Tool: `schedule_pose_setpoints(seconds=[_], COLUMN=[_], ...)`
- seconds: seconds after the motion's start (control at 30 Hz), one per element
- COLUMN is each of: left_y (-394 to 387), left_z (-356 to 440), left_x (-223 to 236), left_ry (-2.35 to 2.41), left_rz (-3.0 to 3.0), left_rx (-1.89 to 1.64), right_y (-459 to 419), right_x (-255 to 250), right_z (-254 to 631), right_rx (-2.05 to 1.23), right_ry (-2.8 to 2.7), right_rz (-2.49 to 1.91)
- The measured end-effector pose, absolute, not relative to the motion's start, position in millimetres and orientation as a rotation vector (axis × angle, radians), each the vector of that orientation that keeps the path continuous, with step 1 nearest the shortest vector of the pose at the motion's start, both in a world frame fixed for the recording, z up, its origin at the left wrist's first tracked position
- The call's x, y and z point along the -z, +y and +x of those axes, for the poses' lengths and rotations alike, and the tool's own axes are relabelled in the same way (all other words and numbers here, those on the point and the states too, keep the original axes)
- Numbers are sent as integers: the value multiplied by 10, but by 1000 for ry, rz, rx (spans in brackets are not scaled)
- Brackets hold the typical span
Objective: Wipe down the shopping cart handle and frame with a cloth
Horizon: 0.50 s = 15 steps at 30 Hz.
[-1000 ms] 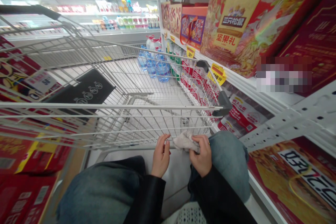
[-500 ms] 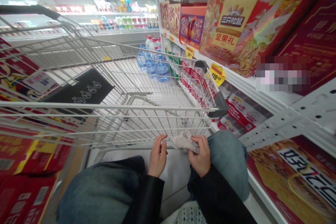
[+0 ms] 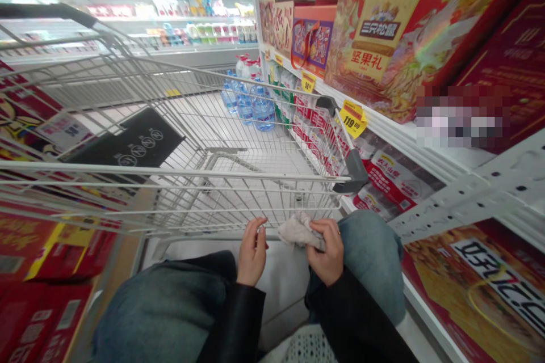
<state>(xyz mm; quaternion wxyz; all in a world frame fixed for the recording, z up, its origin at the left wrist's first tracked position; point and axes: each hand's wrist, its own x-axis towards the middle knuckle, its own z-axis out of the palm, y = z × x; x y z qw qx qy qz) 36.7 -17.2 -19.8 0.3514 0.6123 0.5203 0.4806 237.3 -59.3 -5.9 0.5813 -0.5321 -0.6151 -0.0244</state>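
A wire shopping cart [image 3: 179, 181] stands in front of me in a shop aisle, its basket seen from the low front end. My right hand [image 3: 327, 250] is closed on a crumpled grey-white cloth [image 3: 298, 229] held against the cart's bottom rail. My left hand [image 3: 252, 249] rests beside it, fingers curled round the same rail, a little left of the cloth. My knees in blue jeans show on either side of my hands.
Shelves on the right carry large red and gold gift boxes [image 3: 392, 39] with yellow price tags [image 3: 352, 119]. Water bottles [image 3: 253, 105] stand on the floor ahead. Red cartons [image 3: 46, 249] are stacked at left. A chilled cabinet [image 3: 128, 5] runs across the back.
My hands and the cloth have barely shifted on the rail. The view has tilted slightly.
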Motion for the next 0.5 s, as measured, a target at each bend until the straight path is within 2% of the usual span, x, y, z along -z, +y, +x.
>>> schedule_pose_setpoints(seconds=[0.13, 0.33, 0.5], left_y=[-175, -205, -219], left_z=[350, 373, 372], left_x=[230, 309, 333], left_ry=[1370, 1401, 1398], left_rz=[1587, 1590, 1606], left_rx=[-1254, -1256, -1242], right_y=[-595, -582, -593], right_x=[43, 79, 62], right_z=[2362, 2320, 2341], right_rx=[88, -49, 96], right_ry=[-1402, -1536, -1426], right_rz=[-1226, -1258, -1210])
